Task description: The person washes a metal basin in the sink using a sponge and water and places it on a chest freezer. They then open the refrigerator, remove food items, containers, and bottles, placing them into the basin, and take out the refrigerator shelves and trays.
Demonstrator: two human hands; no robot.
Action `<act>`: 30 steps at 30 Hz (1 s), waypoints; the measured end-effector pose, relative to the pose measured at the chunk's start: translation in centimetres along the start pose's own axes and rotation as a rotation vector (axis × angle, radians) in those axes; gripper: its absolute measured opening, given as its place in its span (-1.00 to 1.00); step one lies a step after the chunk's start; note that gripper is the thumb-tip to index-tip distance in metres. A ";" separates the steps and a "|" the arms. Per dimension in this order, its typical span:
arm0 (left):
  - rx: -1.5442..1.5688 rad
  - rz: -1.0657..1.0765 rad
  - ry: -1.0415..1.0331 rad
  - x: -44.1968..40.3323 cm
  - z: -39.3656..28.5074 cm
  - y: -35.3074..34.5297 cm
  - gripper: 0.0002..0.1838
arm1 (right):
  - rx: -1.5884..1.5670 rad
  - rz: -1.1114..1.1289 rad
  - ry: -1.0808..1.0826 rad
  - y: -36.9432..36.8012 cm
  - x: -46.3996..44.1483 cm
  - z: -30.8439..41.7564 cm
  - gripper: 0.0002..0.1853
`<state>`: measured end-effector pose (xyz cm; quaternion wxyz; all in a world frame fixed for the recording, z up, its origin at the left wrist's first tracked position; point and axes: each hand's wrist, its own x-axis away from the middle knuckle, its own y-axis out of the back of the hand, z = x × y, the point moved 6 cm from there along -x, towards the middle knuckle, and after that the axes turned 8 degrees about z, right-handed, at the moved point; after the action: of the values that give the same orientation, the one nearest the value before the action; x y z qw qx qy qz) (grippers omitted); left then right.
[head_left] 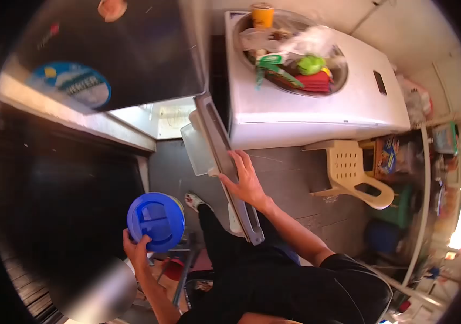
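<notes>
My left hand (136, 249) is closed on the edge of a round container with a blue lid (156, 221), its thumb near the lid's rim. The container is held out at the lower left, apart from the fridge. My right hand (248, 181) grips the top edge of the open lower refrigerator door (221, 141), fingers over one side and thumb on the other. A translucent door bin (195, 148) shows on the door's inner side. The lit fridge interior (174, 120) is only partly visible under the dark upper door (117, 54).
A white appliance (295, 116) stands beside the fridge, carrying a metal basin (345, 70) of bags and packets and a yellow cup (262, 16). A beige plastic chair (346, 162) is at the right. My foot (191, 201) is near the open door.
</notes>
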<state>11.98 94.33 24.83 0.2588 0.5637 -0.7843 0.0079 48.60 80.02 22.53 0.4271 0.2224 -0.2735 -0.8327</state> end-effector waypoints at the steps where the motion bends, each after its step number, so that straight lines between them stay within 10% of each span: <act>1: -0.011 -0.034 0.001 2.3 -2.7 0.4 -0.51 | -0.026 -0.034 -0.002 1.8 1.0 0.4 -0.33; 7: -0.165 0.350 -0.191 8.8 -20.3 -4.9 -0.47 | -0.490 0.327 0.028 8.6 5.2 3.5 -0.35; 14: -0.646 0.897 -0.508 10.8 -29.3 -21.1 -0.47 | -0.418 0.264 0.108 13.9 9.6 4.8 0.10; 18: -0.606 1.103 -0.611 11.8 -28.6 -34.5 -0.53 | -0.531 -0.052 -0.096 19.6 11.4 -1.7 -0.06; 22: -0.631 1.114 -0.567 11.1 -28.2 -48.3 -0.52 | -0.280 -0.014 -0.411 23.4 13.5 -16.3 -0.18; 25: -0.503 1.122 -0.499 9.9 -29.3 -57.9 -0.46 | -0.236 -0.487 -0.055 31.0 10.9 -18.7 -0.37; 30: -0.657 0.927 -0.659 8.0 -33.4 -68.9 -0.37 | -0.377 -0.412 -0.189 37.9 4.0 -24.9 -0.28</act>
<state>84.58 72.39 37.78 0.1336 0.0318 -0.9458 -0.2944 83.77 51.68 27.73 0.2552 0.1113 -0.1016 -0.9551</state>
